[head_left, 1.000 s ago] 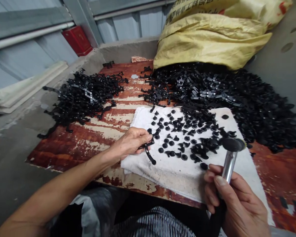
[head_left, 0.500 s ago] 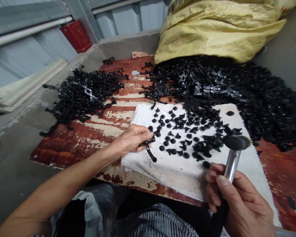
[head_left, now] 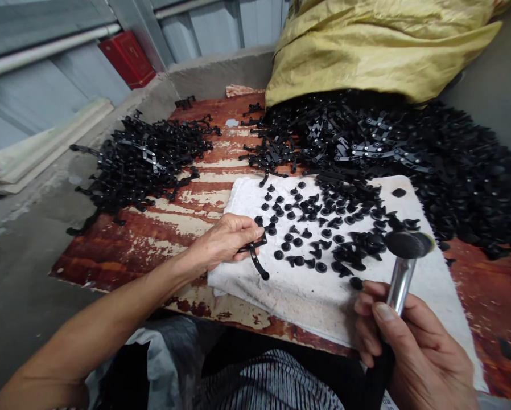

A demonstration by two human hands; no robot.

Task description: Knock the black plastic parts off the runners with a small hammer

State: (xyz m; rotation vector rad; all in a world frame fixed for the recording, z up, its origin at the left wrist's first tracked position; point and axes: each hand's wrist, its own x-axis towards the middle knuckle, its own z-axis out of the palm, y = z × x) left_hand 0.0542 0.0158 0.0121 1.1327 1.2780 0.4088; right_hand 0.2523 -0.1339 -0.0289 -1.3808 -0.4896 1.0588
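Over the left part of a white cloth (head_left: 276,296), my left hand (head_left: 223,242) pinches a black jointed linkage piece (head_left: 258,262), one curved arm of it pointing down toward me. Its far end meets small round black parts on the cloth, and I cannot tell whether they touch. My right hand (head_left: 413,347) is wrapped round the dark handle and shiny shaft of a mallet (head_left: 403,279), held upright with its black head raised above the cloth's right side. Many small black caps (head_left: 321,267) lie scattered between the two hands.
A heap of black linkages (head_left: 140,159) lies on the worn red board (head_left: 153,239) at left. A larger heap of black parts (head_left: 349,136) spills from a yellow sack (head_left: 379,57) at the back. Behind, a red box (head_left: 127,60) rests on the ledge by the wall.
Both hands keep their holds and have hardly moved. The view has shifted very slightly.
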